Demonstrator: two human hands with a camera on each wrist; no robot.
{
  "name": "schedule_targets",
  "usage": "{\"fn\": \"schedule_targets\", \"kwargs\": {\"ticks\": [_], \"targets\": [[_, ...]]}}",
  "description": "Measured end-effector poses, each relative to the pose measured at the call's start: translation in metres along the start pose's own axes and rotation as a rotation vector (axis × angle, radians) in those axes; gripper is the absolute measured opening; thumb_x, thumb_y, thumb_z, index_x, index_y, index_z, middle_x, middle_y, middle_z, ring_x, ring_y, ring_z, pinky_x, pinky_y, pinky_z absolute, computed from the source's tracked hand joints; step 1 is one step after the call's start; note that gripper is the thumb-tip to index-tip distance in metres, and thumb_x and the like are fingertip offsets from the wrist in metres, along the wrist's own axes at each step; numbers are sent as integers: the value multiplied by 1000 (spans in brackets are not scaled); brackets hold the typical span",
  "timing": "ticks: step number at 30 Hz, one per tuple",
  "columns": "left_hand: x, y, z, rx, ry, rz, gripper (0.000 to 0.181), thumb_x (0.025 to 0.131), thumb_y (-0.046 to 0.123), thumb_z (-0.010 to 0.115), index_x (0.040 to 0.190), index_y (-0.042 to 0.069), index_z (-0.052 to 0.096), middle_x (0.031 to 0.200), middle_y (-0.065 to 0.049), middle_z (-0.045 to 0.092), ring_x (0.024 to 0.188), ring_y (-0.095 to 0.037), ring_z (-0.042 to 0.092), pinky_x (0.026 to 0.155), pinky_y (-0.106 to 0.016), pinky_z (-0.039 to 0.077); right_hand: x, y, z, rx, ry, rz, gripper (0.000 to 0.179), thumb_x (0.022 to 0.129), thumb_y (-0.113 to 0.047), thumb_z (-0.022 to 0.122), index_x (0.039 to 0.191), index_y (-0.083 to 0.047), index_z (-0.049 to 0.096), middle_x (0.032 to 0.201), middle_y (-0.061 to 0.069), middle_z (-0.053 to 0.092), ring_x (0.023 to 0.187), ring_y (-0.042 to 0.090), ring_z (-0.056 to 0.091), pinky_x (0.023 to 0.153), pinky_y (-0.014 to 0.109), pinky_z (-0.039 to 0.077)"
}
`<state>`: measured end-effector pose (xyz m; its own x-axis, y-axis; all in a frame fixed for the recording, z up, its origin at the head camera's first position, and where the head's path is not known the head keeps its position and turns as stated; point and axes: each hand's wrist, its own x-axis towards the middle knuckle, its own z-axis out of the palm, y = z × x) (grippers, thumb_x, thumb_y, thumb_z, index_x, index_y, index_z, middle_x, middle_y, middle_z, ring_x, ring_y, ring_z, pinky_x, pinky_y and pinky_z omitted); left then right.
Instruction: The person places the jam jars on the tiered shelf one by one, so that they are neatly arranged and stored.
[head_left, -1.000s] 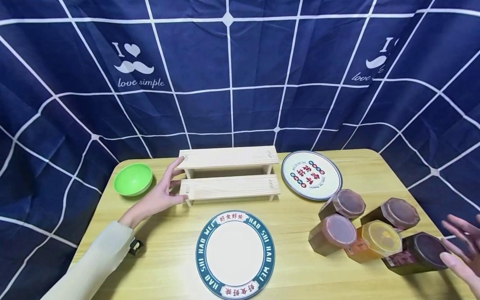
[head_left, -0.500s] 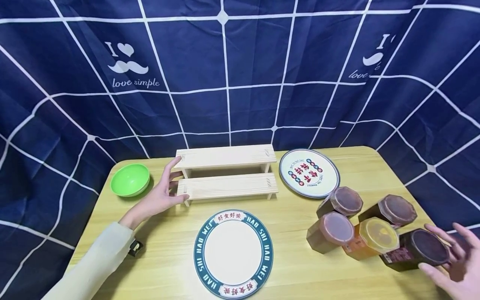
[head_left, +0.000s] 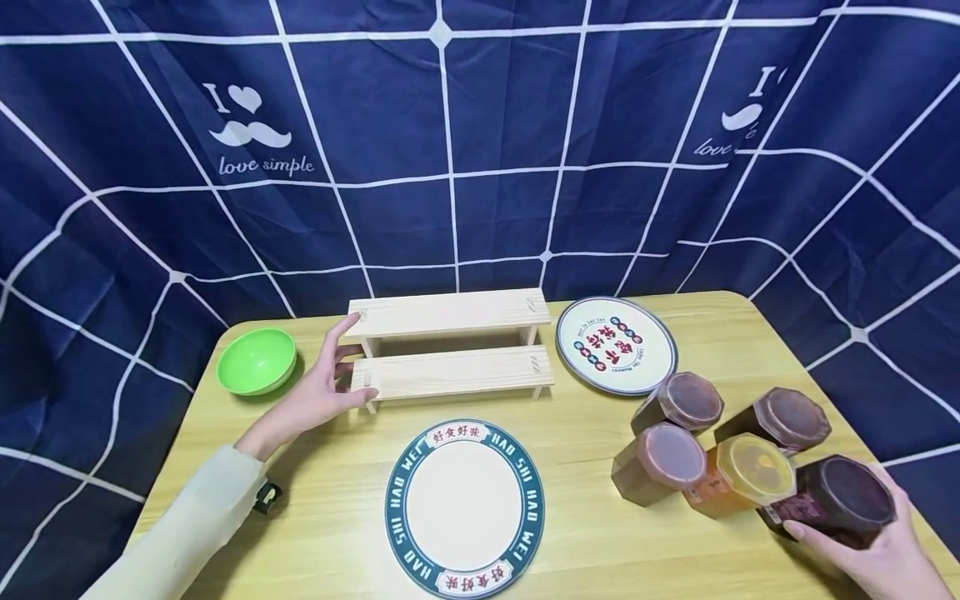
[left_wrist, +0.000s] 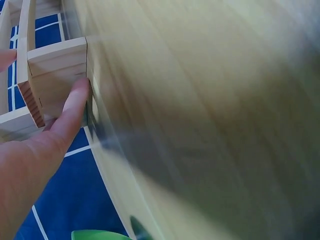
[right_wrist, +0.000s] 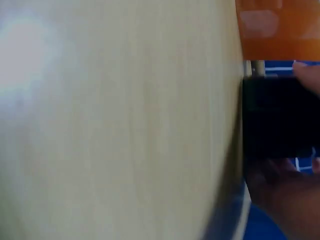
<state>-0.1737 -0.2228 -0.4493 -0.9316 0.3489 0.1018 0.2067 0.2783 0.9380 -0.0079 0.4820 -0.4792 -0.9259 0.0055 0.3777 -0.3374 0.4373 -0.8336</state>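
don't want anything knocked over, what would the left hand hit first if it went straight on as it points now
Most likely the rack, at its left end: the left hand points at it and seems to touch it, though depth is unclear.

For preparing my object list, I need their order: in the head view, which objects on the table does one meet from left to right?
Green round bowl, pale two-tier wooden stand, round white plate with blue rim and red characters, orange angular jar with yellowish lid, near-black angular jar.
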Motion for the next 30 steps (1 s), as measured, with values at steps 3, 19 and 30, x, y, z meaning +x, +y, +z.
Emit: {"fn": "schedule_targets", "kwargs": {"ticks": [3, 19, 30], "targets": [[0, 1, -1, 8, -10, -4, 116, 94, -3, 82, 175, 30, 6, 165, -31, 33, 149, -52, 40, 118, -69, 34, 2, 1, 2, -53, -5, -47, 91, 46, 41, 84, 129, 17, 56, 111, 1, 71, 96, 3, 69, 86, 10, 51], [1, 4, 0, 8, -32, -31, 115, 94, -1, 83, 174, 32, 7, 158, -34, 41, 139, -52, 51, 109, -66, 44, -10, -17, 17, 177, 405, 236, 98, 51, 48, 74, 130, -8, 58, 112, -3, 75, 93, 1, 72, 76, 10, 55], [-1, 1, -4, 9, -21, -35, 116, 94, 0, 83, 174, 34, 6, 164, -31, 34, 147, -52, 43, 115, -69, 37, 0, -33, 15, 133, 559, 267, 91, 52, 46, 70, 130, -1, 69, 108, 2, 73, 87, 3, 69, 71, 9, 54]]}}
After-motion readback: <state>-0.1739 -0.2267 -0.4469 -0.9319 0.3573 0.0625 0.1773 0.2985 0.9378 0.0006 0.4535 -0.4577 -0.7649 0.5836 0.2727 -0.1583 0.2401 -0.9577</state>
